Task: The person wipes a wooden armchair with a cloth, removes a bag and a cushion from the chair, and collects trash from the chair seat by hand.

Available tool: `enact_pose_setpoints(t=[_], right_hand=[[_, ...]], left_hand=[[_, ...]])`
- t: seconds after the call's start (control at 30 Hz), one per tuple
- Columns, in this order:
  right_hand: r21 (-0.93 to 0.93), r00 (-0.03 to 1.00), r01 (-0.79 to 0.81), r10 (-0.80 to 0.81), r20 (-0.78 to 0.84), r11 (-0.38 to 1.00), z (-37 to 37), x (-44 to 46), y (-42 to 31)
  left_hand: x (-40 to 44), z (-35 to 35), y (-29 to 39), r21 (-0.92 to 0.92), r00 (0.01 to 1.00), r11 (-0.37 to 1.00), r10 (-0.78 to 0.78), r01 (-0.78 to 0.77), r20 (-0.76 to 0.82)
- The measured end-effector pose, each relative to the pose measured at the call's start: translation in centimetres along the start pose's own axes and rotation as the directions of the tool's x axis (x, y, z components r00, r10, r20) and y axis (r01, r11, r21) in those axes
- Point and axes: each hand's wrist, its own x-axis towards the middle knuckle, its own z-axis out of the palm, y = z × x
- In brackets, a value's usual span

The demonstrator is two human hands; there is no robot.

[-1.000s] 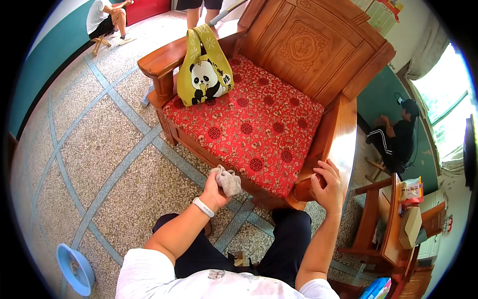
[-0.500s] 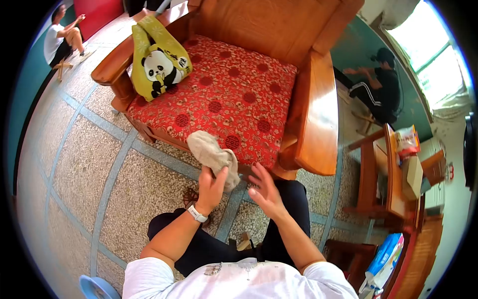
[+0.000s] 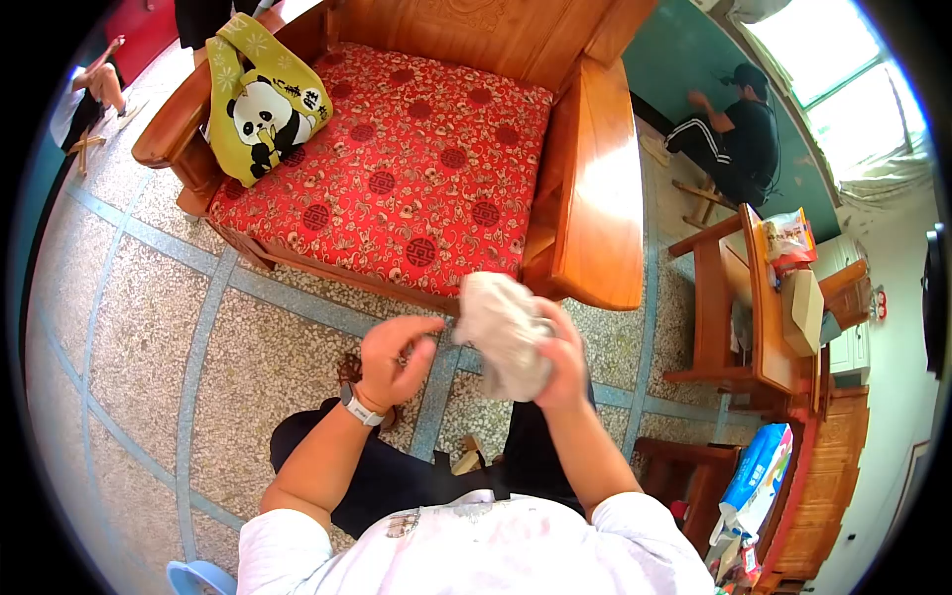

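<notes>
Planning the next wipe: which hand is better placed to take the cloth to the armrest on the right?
Right, I'd judge. The right hand holds the cloth and is nearer to that wooden armrest; the left hand looks empty and is farther off.

A broad wooden chair (image 3: 600, 188) stands on a speckled floor (image 3: 278, 362) crossed by blue bands. Its seat carries a flat red patterned cushion (image 3: 426, 139), and a yellow-green panda bag (image 3: 263, 119) sits upright on the cushion beside one armrest. At the right, the top of another piece of wooden furniture (image 3: 783, 367) holds a snack packet (image 3: 790, 241) near a cardboard box (image 3: 801, 312).
</notes>
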Motion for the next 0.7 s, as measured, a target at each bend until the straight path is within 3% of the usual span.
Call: enact_pose_setpoints(t=[0.03, 0.07, 0.1, 0.17, 0.2, 0.23, 0.3, 0.33, 0.37, 0.43, 0.53, 0.63, 0.7], right_hand=[[-0.01, 0.988, 0.137, -0.136, 0.068, 0.99, -0.4, -0.2, -1.8], [-0.143, 0.937, 0.349, -0.342, 0.068, 0.926, -1.1, -0.6, -3.5], [-0.268, 0.841, 0.537, -0.533, 0.096, 0.8, -1.6, -0.9, -5.4], [-0.321, 0.729, 0.664, -0.68, 0.075, 0.676, -0.9, -1.4, -9.3], [-0.435, 0.69, 0.664, -0.722, 0.043, 0.608, -1.3, -1.3, -10.5], [-0.544, 0.644, 0.65, -0.765, 0.021, 0.532, -1.8, -1.2, -11.7], [-0.649, 0.641, 0.593, -0.767, 0.023, 0.476, -2.6, -0.1, -13.0], [-0.872, 0.722, 0.421, -0.674, 0.156, 0.249, -2.6, 1.0, -13.4], [-0.97, 0.81, 0.237, -0.541, 0.225, -0.05, -2.6, 1.9, -13.5], [-0.967, 0.864, 0.191, -0.439, 0.248, -0.17, -4.4, 4.7, -9.5], [-0.961, 0.868, 0.267, -0.417, 0.27, -0.068, -4.9, 7.1, -10.0], [-0.964, 0.866, 0.236, -0.423, 0.266, -0.123, -5.4, 11.4, -10.4], [-0.948, 0.846, 0.218, -0.44, 0.302, -0.23, -6.5, 15.1, -10.4]], left_hand=[[0.1, 0.1, -0.5, 0.001, 1.0, 1.0, -0.001, 0.001, -0.01], [0.3, 0.4, -1.4, -0.037, 0.974, 0.985, -0.172, 0.168, -0.144], [0.4, 0.7, -2.3, -0.098, 0.903, 0.941, -0.337, 0.323, -0.265], [0.5, 1.0, -4.0, -0.471, 0.681, 0.754, -0.638, 0.458, -0.36], [0.4, 0.5, -4.8, -0.63, 0.503, 0.57, -0.807, 0.527, -0.31], [-0.4, 0.2, -6.7, -0.79, 0.338, 0.361, -0.918, 0.495, -0.208], [-0.9, -0.7, -9.2, -0.923, 0.044, -0.057, -0.996, 0.38, 0.08], [-1.2, -0.4, -9.4, -0.929, 0.052, -0.056, -0.995, 0.365, 0.081], [-1.4, -0.1, -9.0, -0.917, 0.071, -0.061, -0.993, 0.394, 0.096], [-1.4, 0.1, -8.1, -0.906, 0.092, -0.066, -0.989, 0.419, 0.114], [-1.1, 0.1, -6.9, -0.889, 0.214, -0.068, -0.96, 0.452, 0.182], [-0.6, 0.2, -6.8, -0.885, 0.182, -0.071, -0.968, 0.459, 0.172], [-0.5, 0.7, -7.2, -0.88, 0.164, -0.087, -0.97, 0.466, 0.182]])
